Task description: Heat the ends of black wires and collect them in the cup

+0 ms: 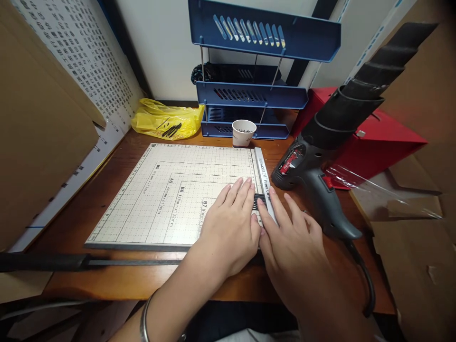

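Note:
Both my hands rest on the right side of a paper cutter [149, 199], a cream board with a printed grid and size marks. My left hand [230, 221] lies flat on the grid, fingers stretched forward. Over the pale ruler edge [262, 166] my right hand [292, 232] is laid with fingers spread, its thumb side touching my left hand. Several thin black strips [259, 201], perhaps tubing, lie side by side between the hands, touched by fingertips; their ends are hidden. The cutter's blade arm [135, 262] is swung out along the board's near edge.
A paper cup [243, 134] with small dark pieces stands behind the cutter. A yellow plastic bag [167, 118] with black strips on it lies at the back left. On the right stand a heat gun [317, 166] and a red box [384, 142]. A blue tiered rack [249, 95] rises behind.

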Available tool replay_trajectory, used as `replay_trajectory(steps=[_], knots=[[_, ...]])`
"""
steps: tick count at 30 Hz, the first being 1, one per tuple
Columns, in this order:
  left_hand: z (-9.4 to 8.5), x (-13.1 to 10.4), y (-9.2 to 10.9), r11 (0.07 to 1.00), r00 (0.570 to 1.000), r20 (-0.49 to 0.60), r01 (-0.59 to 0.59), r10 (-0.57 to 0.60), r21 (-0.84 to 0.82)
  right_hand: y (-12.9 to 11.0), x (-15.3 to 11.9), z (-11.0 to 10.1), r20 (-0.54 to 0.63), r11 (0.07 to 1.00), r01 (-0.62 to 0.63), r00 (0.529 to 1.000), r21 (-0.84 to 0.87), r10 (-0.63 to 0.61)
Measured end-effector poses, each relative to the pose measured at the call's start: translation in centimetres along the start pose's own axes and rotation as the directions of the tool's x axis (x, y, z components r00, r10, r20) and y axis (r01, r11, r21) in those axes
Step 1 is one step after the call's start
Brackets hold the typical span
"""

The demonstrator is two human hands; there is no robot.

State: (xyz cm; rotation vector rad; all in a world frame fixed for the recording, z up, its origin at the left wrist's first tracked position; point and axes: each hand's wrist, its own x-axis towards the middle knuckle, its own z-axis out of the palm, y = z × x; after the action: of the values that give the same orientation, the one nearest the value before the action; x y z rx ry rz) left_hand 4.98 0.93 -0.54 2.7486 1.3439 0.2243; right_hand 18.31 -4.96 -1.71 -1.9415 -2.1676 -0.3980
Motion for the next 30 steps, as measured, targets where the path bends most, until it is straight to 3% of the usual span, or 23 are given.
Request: replay_trajectory(steps=[14, 23, 30], knots=[[0.30, -0.14, -0.12, 0.999, 0.995, -0.093, -0.040, 0.043, 0.028, -0.71, 0.93, 0.25, 0.007, 0.998, -0.065, 0.998, -0.014, 0.065], [0.08, -0.10, -0.14, 0.999, 1.000, 0.003, -0.017, 0.017, -0.033, -0.08, 0.71, 0.37, -0.008, 0.997, 0.012, 1.000, -0.072, -0.013], [-0.19, 0.05, -0.03, 0.999, 0.998, 0.065, 0.007, -0.005, -0.033, -0.21, 0.69, 0.04, 0.016, 0.999, -0.015, 1.000, -0.050, 0.015]])
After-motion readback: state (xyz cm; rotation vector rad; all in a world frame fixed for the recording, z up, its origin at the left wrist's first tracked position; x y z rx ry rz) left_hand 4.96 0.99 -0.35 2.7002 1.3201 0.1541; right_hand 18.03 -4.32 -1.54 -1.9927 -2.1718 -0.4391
